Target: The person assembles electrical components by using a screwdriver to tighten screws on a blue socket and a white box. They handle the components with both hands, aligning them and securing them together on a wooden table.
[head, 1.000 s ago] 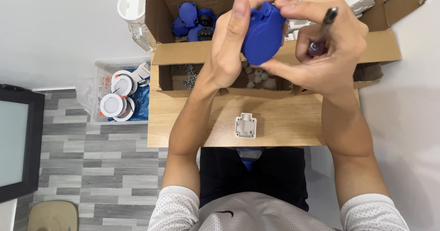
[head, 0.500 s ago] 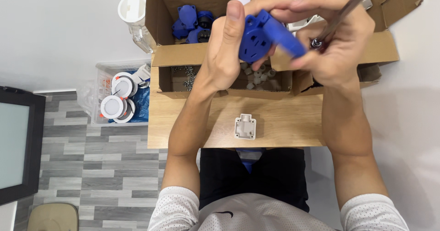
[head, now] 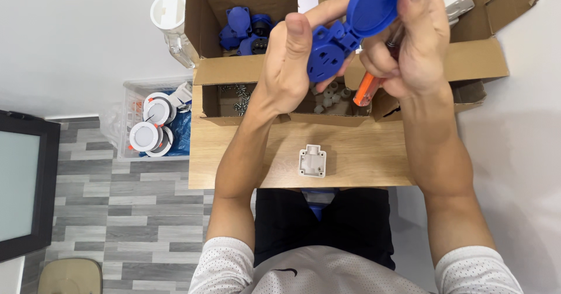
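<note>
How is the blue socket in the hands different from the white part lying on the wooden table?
The blue socket is held up in the left hand, its round lid flipped open; the white part lies flat on the wooden table, untouched. The socket is blue and larger; the part is white, smaller and squarish. Both look like plastic.

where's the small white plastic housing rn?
Head view: the white housing lies alone on the wooden table, centre, below both raised hands and just in front of the open cardboard box.
</note>
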